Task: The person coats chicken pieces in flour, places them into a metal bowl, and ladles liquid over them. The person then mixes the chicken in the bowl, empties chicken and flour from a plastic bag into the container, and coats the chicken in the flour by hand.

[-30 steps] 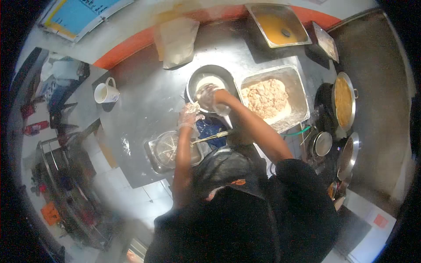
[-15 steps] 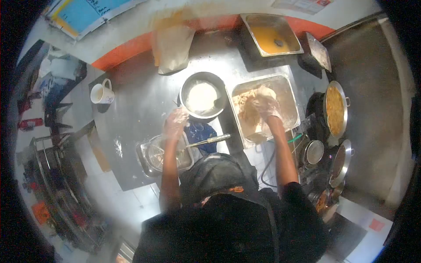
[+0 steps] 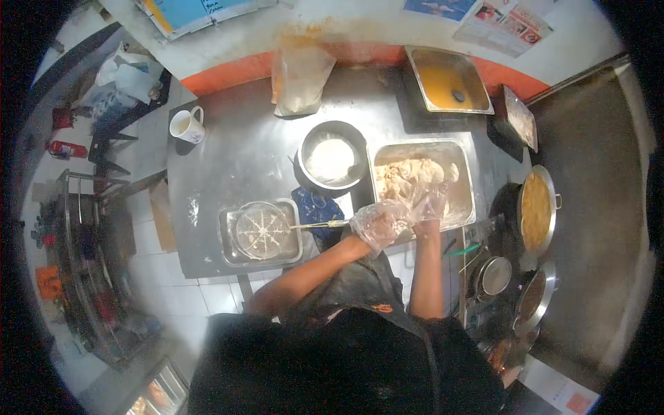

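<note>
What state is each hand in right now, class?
Left hand: gloved, at the near side of the metal pan; grip cannot be told.
Right hand: gloved, at the floured pieces; grip cannot be told.

A mug [image 3: 187, 128] stands at left; posters [image 3: 503, 29] line the wall [image 3: 360, 21]

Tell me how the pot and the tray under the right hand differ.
The pot is round, while the tray is rectangular. The pot holds white contents; the tray holds lumpy, pale pieces. The right hand is over the tray; no hand is over the pot. Both are open-topped.
</note>
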A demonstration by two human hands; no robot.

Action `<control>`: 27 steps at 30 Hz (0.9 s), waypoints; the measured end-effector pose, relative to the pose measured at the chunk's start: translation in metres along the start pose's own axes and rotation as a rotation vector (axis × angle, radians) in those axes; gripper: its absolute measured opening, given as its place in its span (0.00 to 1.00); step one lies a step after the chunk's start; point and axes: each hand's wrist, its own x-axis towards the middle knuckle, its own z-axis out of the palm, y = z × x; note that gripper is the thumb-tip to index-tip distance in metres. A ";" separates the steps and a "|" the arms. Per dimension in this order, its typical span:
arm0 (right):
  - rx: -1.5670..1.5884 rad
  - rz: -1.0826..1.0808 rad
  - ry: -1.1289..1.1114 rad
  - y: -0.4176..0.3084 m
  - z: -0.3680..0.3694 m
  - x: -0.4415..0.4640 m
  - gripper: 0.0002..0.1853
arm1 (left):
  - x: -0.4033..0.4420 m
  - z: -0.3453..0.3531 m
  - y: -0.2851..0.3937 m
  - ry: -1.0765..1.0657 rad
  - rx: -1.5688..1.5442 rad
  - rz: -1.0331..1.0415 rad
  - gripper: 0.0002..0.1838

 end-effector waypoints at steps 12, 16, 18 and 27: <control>-1.172 -0.449 0.308 -0.011 -0.181 0.080 0.28 | 0.025 -0.037 -0.141 0.142 0.998 0.278 0.12; -2.154 0.312 0.303 -0.046 -0.156 0.036 0.21 | 0.142 -0.212 -0.046 0.546 0.682 -0.764 0.20; -1.922 0.207 0.253 -0.051 -0.182 0.056 0.21 | 0.173 -0.254 -0.054 0.639 0.560 -0.976 0.22; -1.883 -0.156 0.016 -0.127 -0.019 0.067 0.28 | 0.154 -0.291 -0.305 0.653 0.623 -0.563 0.23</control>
